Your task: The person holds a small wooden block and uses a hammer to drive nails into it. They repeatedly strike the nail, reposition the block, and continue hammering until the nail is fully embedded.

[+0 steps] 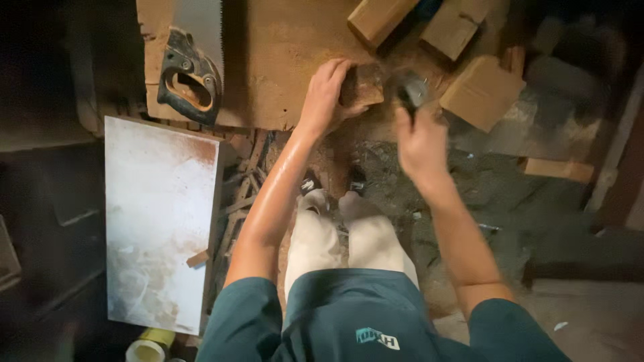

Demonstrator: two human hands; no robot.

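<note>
Left hand [327,94] fingers clamped on small wood block [362,85] on desk [282,60]; right hand [419,137] raised, fist wrapped around blurred dark tool [410,90].

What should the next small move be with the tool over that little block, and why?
Probably bring the dark tool in the right hand down onto the small wood block, which the left hand pins on the workbench. The tool is blurred and seems slightly clear of the block; keep the fingers back.

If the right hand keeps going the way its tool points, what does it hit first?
Probably the small wood block that the left hand holds; the right hand and its blurred tool sit just beside it.
</note>
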